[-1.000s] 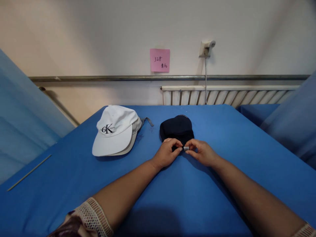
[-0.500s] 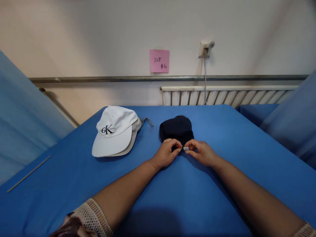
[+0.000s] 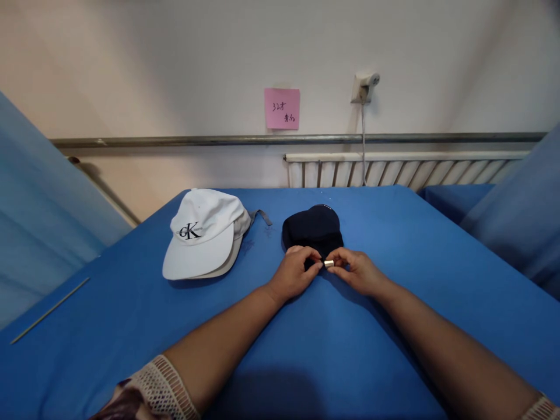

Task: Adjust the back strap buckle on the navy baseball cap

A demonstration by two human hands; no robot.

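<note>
A black cap (image 3: 312, 227) lies on the blue-covered bed, its near edge at my fingers. My right hand (image 3: 355, 271) pinches a small shiny metal buckle (image 3: 329, 264) at the cap's near end. Close beside it, my left hand (image 3: 298, 269) is closed in a pinch on the strap end of the same cap; the strap itself is mostly hidden by the fingers. To the left rests a white cap (image 3: 203, 233) with black lettering, stacked over a grey cap (image 3: 238, 242) whose strap sticks out to the right.
A thin stick (image 3: 50, 310) lies on the blue sheet (image 3: 280, 350) at far left. Behind the bed are a metal rail (image 3: 219, 140), a radiator (image 3: 406, 169) and a socket with a cord (image 3: 363, 93). Blue curtains (image 3: 35, 216) hang at both sides.
The small buckle in my right fingers has tilted slightly and now glints gold instead of silvery grey. Both hands and the caps stay in nearly the same place.
</note>
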